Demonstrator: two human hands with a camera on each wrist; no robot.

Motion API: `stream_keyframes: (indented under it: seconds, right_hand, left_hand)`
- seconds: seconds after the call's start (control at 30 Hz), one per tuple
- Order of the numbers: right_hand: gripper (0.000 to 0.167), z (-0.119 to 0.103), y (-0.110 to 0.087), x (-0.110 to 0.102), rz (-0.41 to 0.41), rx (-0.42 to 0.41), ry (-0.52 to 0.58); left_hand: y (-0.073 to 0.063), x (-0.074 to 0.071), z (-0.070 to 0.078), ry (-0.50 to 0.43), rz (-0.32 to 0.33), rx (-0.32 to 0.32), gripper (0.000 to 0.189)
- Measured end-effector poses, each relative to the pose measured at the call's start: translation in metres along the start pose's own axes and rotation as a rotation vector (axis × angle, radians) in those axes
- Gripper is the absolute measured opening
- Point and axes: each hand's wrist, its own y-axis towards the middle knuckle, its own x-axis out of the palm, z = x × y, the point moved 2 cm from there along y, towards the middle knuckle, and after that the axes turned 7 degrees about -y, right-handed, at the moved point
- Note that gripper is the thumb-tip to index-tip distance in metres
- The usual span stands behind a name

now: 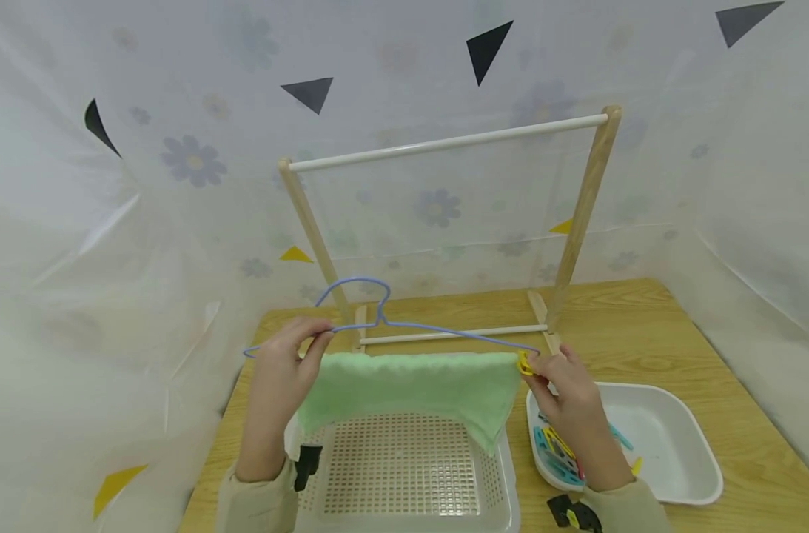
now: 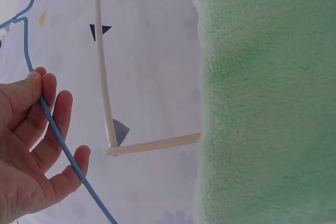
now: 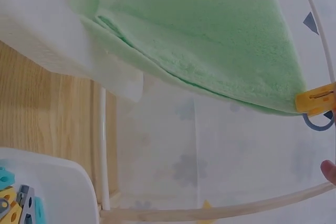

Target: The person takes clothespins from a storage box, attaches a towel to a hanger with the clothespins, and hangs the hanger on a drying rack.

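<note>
My left hand (image 1: 286, 374) pinches a blue wire hanger (image 1: 357, 280) on its left arm, between thumb and fingertips. In the left wrist view, the remaining fingers spread loosely behind the wire. A yellow clothespin (image 1: 525, 363) sits at the hanger's right end, over the top corner of a light green fluffy towel (image 1: 417, 381); my right hand (image 1: 571, 392) pinches it. Below the hanger the towel hangs stretched sideways, its left top corner hidden behind my left hand. The right wrist view shows the clothespin's tip (image 3: 307, 102) on the towel corner, close to the hanger's looped end.
Beneath the towel stands a white perforated basket (image 1: 511, 488). To its right, a white tray (image 1: 687, 437) holds several blue, yellow and grey clothespins (image 1: 556, 455). A wooden rack with a white top rail (image 1: 444, 144) stands behind on the wooden table (image 1: 617, 326).
</note>
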Motion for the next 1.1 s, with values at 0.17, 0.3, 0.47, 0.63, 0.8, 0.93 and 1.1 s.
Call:
stream_keyframes:
  seconds: [0.17, 0.3, 0.47, 0.63, 0.8, 0.93, 1.1]
  right_hand:
    - [0.035, 0.001, -0.002, 0.003, -0.004, -0.030, 0.017]
    - [0.036, 0.001, -0.003, 0.003, -0.014, -0.023, 0.015]
    - [0.037, 0.002, -0.004, 0.003, -0.019, -0.016, 0.005]
    - [0.039, 0.003, -0.006, 0.003, -0.062, 0.028, -0.036]
    - [0.047, 0.003, -0.009, 0.002, -0.189, 0.068, -0.137]
    - [0.050, 0.002, -0.011, 0.002, -0.249, 0.094, -0.225]
    - [0.052, -0.001, -0.011, 0.005, -0.210, 0.114, -0.291]
  left_hand:
    - [0.000, 0.000, 0.005, -0.005, 0.033, 0.027, 0.008]
    - [0.000, -0.001, 0.007, -0.043, 0.068, 0.065, 0.009]
    - [0.000, -0.002, 0.011, -0.057, 0.083, 0.075, 0.010]
    - [-0.001, -0.001, 0.011, -0.038, 0.076, 0.064, 0.010]
    - [-0.001, 0.000, 0.009, 0.029, 0.056, 0.077, 0.009]
    - [-0.002, 0.001, 0.007, 0.074, 0.026, 0.069, 0.009]
    - [-0.004, 0.003, 0.004, 0.075, 0.009, 0.056, 0.009]
